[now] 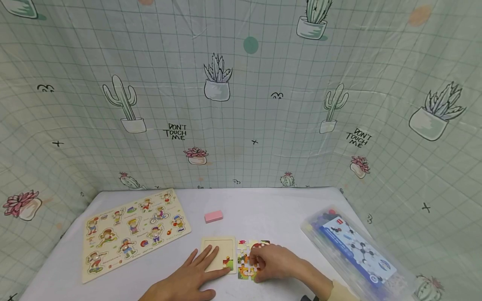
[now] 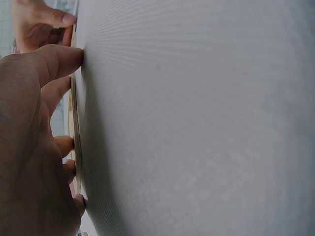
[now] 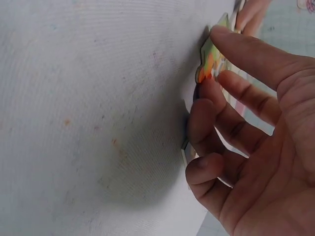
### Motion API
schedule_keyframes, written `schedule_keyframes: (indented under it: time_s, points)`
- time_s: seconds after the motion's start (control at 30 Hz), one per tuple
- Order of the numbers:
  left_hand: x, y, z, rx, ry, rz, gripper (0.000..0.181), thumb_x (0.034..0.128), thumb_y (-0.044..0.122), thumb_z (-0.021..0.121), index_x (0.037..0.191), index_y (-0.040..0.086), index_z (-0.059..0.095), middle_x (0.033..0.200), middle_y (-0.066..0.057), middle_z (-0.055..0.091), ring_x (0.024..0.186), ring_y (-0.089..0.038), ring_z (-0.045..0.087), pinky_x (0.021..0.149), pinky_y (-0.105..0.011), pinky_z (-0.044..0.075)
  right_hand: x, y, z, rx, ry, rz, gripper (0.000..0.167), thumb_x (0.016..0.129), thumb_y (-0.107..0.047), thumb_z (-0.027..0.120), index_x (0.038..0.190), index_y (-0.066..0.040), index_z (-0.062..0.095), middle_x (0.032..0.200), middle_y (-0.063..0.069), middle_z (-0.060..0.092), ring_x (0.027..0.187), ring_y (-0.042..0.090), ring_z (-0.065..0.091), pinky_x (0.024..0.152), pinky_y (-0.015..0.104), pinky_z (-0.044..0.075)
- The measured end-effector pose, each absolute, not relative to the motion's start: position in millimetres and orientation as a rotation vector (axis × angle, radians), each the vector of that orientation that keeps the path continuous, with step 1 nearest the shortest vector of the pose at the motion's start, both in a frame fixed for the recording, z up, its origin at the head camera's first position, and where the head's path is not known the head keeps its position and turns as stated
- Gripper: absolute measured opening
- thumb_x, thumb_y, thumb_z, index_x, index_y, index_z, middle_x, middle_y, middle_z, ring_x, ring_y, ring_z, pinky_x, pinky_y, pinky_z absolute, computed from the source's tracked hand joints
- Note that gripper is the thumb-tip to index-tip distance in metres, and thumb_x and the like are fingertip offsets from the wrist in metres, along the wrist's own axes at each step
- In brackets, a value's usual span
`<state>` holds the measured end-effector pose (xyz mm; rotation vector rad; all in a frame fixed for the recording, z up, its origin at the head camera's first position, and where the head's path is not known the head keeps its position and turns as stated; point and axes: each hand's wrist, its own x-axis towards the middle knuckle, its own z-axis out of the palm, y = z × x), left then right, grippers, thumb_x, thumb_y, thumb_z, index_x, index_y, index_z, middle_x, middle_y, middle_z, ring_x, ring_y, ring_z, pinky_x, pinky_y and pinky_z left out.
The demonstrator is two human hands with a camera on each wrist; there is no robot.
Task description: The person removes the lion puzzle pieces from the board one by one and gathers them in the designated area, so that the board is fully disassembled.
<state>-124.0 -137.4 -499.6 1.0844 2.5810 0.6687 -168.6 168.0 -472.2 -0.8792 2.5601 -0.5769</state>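
My left hand (image 1: 193, 276) lies with spread fingers over a small square wooden puzzle tray (image 1: 224, 239). One colourful puzzle piece (image 1: 228, 262) sits in the tray's lower right corner, near the thumb tip. Just right of the tray, several loose jigsaw pieces (image 1: 244, 274) lie close together on the white table. Over their right side, my right hand (image 1: 276, 263) has curled fingers. In the right wrist view, its thumb and fingers pinch a green and orange puzzle piece (image 3: 210, 58) low at the table; the fingers hide part of it.
A large wooden puzzle board (image 1: 128, 234) with sports figures lies at the left. Behind the tray is a pink eraser-like block (image 1: 213, 216). A clear plastic case (image 1: 354, 251) with a blue label stands at the right. A patterned curtain (image 1: 241, 113) closes off the back and sides.
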Motion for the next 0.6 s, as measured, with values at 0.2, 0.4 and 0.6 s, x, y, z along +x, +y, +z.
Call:
schedule_keyframes:
  time_s: [0.2,0.4,0.6]
  points:
    - [-123.6,-137.4,-499.3,1.081,2.584,0.673,0.054,0.098,0.055,0.049,0.15,0.044,0.045,0.165,-0.02,0.021,0.152,-0.043,0.014,0.111,-0.074,0.013,-167.1,167.0,-471.9,-0.89,2.563,-0.542,0.029,0.078,-0.033,0.086,0.094,-0.028,0.062,0.07,-0.017,0.05,0.06,-0.002,0.044,0.055,0.021,0.036]
    - [-123.2,-137.4,-500.8,1.099,2.605,0.661,0.053,0.098,0.055,0.049,0.15,0.043,0.046,0.165,-0.02,0.022,0.151,-0.043,0.016,0.11,-0.075,0.015,-167.1,167.4,-472.1,-0.915,2.576,-0.546,0.028,0.078,-0.033,0.087,0.091,-0.028,0.062,0.069,-0.019,0.049,0.06,-0.003,0.043,0.055,0.02,0.035]
    - [-123.8,-137.7,-501.6,1.103,2.604,0.652,0.054,0.0984,0.056,0.049,0.151,0.043,0.045,0.165,-0.02,0.021,0.151,-0.043,0.016,0.11,-0.074,0.015,-167.3,166.6,-471.4,-0.921,2.578,-0.541,0.028,0.078,-0.033,0.086,0.091,-0.028,0.062,0.068,-0.019,0.048,0.06,-0.003,0.043,0.055,0.02,0.035]
